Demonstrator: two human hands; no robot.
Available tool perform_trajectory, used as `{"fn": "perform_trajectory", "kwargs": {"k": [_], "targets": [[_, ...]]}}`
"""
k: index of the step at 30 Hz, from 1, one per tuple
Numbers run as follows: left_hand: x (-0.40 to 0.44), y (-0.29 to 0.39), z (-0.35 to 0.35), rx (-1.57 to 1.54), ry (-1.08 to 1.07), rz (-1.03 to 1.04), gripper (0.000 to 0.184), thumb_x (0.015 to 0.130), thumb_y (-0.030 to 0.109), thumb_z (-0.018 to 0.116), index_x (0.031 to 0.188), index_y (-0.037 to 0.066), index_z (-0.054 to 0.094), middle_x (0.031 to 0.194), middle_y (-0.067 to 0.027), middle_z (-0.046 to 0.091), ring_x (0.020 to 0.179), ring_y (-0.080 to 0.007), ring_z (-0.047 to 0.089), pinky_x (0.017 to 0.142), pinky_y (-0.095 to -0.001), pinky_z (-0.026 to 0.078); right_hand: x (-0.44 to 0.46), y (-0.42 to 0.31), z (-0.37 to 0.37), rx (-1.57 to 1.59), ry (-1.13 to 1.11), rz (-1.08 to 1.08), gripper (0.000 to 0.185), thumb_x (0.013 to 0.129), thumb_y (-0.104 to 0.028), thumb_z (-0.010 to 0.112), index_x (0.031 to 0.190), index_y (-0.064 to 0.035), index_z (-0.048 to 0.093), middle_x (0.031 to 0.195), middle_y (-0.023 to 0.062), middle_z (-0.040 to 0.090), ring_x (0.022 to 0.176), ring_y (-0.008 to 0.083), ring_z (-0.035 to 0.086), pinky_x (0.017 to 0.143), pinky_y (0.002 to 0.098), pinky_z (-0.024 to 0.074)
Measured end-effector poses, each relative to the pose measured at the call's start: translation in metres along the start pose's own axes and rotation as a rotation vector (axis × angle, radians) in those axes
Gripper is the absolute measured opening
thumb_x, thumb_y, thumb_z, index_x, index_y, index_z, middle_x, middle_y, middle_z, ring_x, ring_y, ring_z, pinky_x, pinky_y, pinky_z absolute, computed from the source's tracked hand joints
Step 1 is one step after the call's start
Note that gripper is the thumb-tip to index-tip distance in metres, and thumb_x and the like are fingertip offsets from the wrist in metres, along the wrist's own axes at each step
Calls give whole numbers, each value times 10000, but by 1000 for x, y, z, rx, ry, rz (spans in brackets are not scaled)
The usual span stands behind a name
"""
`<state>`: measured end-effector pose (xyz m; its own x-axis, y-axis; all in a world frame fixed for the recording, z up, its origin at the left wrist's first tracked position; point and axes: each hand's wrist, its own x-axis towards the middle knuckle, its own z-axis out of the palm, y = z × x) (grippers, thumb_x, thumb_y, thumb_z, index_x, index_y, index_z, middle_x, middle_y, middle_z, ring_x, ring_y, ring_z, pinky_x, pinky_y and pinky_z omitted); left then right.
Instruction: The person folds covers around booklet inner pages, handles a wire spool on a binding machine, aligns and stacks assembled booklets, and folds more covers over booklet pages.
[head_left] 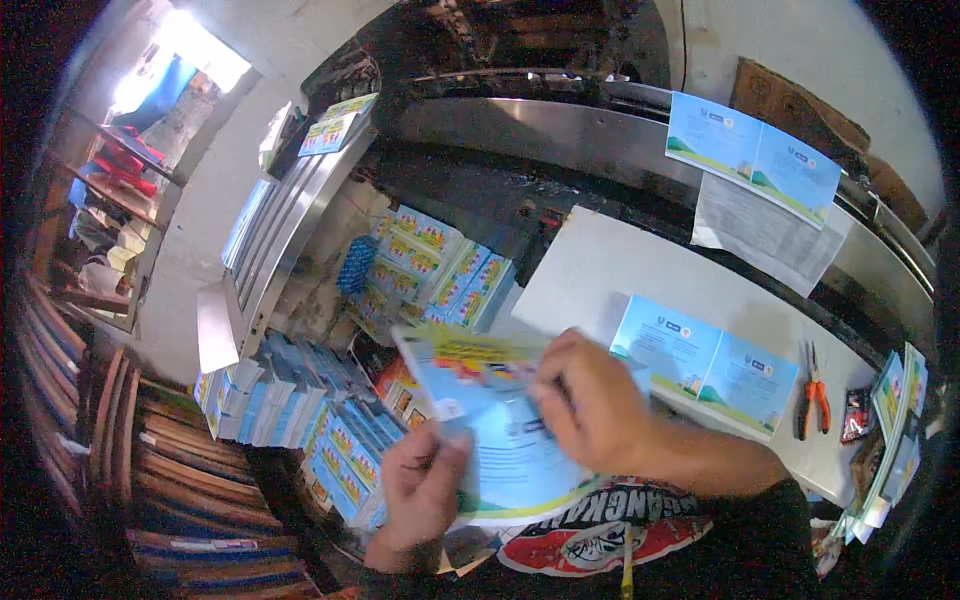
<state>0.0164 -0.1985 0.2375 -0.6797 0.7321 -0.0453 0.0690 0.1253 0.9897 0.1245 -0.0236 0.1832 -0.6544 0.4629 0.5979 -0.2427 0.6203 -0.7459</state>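
Note:
In front of my chest is a light-blue printed sheet (pixel 515 450), bent over so that a colourful yellow-topped panel shows at its upper end. My left hand (pixel 425 495) grips its lower left edge, thumb on top. At its upper right, my right hand (pixel 595 400) is closed with bent fingers against the paper; motion blurs the fingertips. Just right of that hand, matching blue sheets (pixel 700 365) lie on the white table, beside orange-handled pliers (pixel 815 395).
Stacks of printed sheets stand lower left (pixel 290 390) and behind (pixel 440 265). A metal rail (pixel 590 130) crosses the back, with a blue sheet (pixel 755 155) hung on it. More papers (pixel 890 430) stand at the right edge. Wooden slats (pixel 200 470) fill the lower left.

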Motion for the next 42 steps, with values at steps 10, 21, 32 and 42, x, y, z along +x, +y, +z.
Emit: {"fn": "perform_trajectory", "kwargs": {"k": [10,21,32,42], "targets": [[-1,13,-10,66,-22,-43,246,909,66,592,1120,-55,632,985,-69,676,890,-122,609,809,-260,471,8,-3,-16,-42,-140,-281,284,854,-159,642,1125,-77,619,1058,95,633,947,257,620,811,371,509],[3,10,-8,-59,-101,-120,281,896,76,595,1143,-57,607,1043,-93,662,935,-144,610,848,-272,468,15,6,-10,-11,-256,-213,172,805,-94,688,950,-79,596,939,70,646,871,277,635,758,385,500],[8,8,-8,-118,-152,-108,282,897,55,586,1153,-64,601,1050,-102,666,942,-153,616,856,-280,470,20,11,-24,179,-369,-216,296,848,-139,686,1125,-42,655,1029,99,661,913,269,660,796,366,544],[11,7,-6,-177,-124,-99,266,904,51,569,1146,-54,600,1040,-87,665,924,-133,617,836,-261,477,-2,-4,-14,-267,-241,-327,323,886,-212,602,1197,-127,615,1053,65,648,931,245,647,782,362,549]]}}
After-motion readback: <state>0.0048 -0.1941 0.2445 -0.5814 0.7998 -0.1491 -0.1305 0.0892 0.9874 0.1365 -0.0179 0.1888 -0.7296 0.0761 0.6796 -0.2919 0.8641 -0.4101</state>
